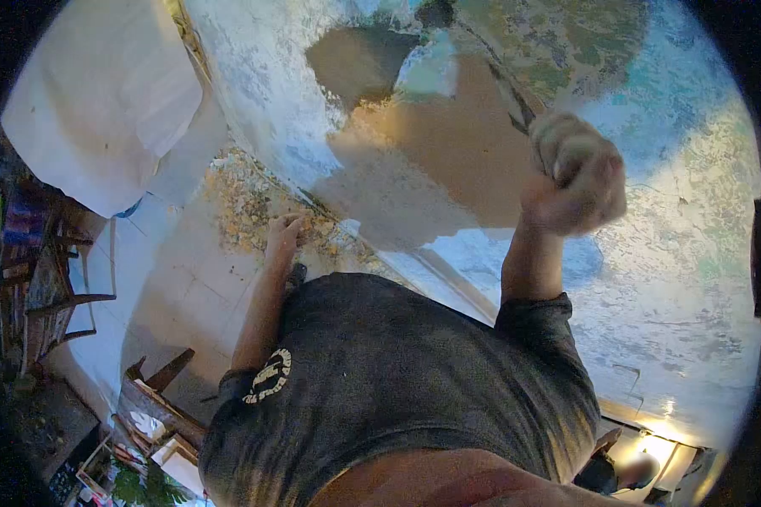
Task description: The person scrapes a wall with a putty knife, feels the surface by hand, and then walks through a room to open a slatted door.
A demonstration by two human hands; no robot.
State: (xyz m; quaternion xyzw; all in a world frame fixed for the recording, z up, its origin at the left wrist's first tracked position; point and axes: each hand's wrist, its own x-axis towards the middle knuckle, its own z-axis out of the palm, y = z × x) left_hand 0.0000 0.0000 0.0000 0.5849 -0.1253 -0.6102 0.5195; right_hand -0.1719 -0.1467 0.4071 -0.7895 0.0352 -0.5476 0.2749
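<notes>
My right hand is raised in front of a patchy wall, its fingers wrapped round a long, thin, dark tool. The tool slants up and left across the wall, and I cannot tell what kind it is. Beyond the fist, the wall has a bare brown patch between areas of flaking white and bluish coating. My left hand hangs low on the other side, fingers loosely apart, with nothing in it. In this view it overlaps broken chips scattered on the floor along the wall's foot.
A pale sheet hangs at the upper left. Wooden chairs stand at the left edge, with a wooden piece of furniture and a leafy plant below. A bright lamp glows at the lower right, beside another person.
</notes>
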